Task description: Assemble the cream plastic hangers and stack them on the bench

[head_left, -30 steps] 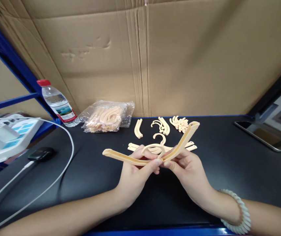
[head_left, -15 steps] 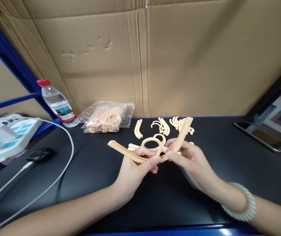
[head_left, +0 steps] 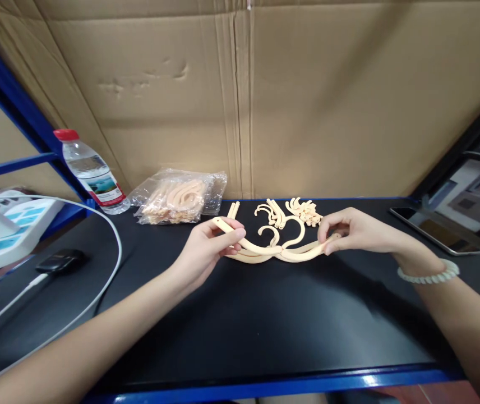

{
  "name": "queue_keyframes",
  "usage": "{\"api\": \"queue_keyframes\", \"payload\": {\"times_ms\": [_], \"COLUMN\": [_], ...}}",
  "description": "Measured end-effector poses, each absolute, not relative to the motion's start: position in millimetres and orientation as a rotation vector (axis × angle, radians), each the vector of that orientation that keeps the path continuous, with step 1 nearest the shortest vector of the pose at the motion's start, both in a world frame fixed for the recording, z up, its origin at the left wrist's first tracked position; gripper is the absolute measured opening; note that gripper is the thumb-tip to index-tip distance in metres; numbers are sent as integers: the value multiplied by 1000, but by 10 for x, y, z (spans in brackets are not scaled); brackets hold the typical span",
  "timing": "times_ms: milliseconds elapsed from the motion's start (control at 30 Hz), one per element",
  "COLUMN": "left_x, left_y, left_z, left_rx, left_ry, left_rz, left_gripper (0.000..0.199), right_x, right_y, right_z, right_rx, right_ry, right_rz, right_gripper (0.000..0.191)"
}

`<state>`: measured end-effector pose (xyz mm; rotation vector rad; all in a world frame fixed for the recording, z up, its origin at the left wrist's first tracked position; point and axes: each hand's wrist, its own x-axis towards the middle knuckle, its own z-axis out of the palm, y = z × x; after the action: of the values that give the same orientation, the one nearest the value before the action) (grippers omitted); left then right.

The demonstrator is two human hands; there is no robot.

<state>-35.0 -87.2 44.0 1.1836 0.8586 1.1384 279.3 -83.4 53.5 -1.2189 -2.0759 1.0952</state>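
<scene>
A cream plastic hanger point(head_left: 261, 249) with two curved arms and a round hook point(head_left: 301, 227) is stretched between my hands, low over the black table. My left hand point(head_left: 208, 247) pinches its left arm near the holed end. At the right, my right hand point(head_left: 347, 233) grips the end of the other arm. Behind and under it lies another cream hanger with a smaller-looking hook point(head_left: 268, 230), partly hidden. Farther back are loose curved strips point(head_left: 233, 210), a group of strips and hooks point(head_left: 276, 213) and a pile of small hooks point(head_left: 305, 212).
A clear bag of cream parts point(head_left: 176, 199) and a water bottle point(head_left: 97, 179) stand at the back left. A white cable point(head_left: 118, 247) loops near a black adapter point(head_left: 61, 261) and power strip point(head_left: 25, 230). A phone point(head_left: 433, 230) lies right; cardboard point(head_left: 160, 101) rises behind.
My hands have moved apart and farther from me, from the hanger's middle out to its arms. The hanger is lower, with its arms spread flatter and its hook pointing away.
</scene>
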Motion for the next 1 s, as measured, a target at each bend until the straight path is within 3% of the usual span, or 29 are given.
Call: {"api": "queue_keyframes", "payload": {"times_ms": [400,667,1000], "left_x": [-726,-721,-707], "left_y": [-714,-714,-749], "left_z": [426,381,363], "left_rx": [2764,2951,3044], "left_ry": [669,641,759], "left_rz": [541,414,416], "left_gripper": [18,19,11], "right_x": [2765,2717,2704], "right_y": [-834,-819,-825], "right_z": [471,389,375], "right_rx": [-1165,-1137,-1157], "right_ry": [-2476,-2532,-2537], "right_rz": [773,575,578], "right_gripper": [22,18,12]}}
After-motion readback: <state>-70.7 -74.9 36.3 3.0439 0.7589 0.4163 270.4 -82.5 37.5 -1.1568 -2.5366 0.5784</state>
